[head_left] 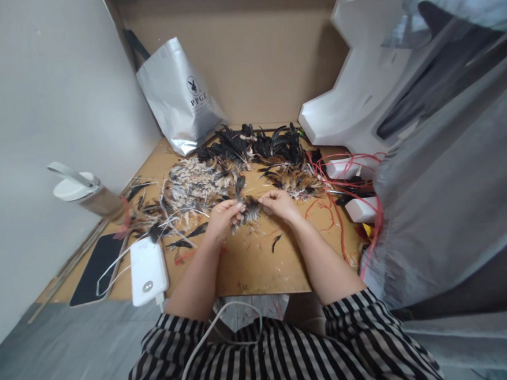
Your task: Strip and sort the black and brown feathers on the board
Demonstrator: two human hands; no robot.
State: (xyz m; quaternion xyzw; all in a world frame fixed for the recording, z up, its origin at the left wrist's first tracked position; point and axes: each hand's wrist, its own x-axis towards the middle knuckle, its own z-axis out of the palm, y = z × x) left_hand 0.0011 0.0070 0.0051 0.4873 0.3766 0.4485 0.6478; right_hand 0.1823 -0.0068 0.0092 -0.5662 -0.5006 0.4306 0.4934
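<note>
Both hands meet over the middle of the wooden table (259, 273). Between the fingertips of my left hand (226, 218) is a dark feather (240, 185), pinched and pointing up. My right hand (279, 204) is closed in a pinch at the edge of a small tuft of brown-grey feathers (251, 207) lying between the hands; how firmly it grips them is hard to see. Beyond my left hand lies a heap of pale, fluffy feathers (196, 185). Brown feathers (296, 181) are spread past my right hand, and long black feathers (280, 144) lie behind them.
A silver bag (177, 97) leans at the back left. On the left are a lidded cup (91, 195), a dark phone (95, 270) and a white power bank (149, 272) with cables. Red cords (337, 207) tangle at right beside white blocks (361, 210) and a grey cloth (445, 200).
</note>
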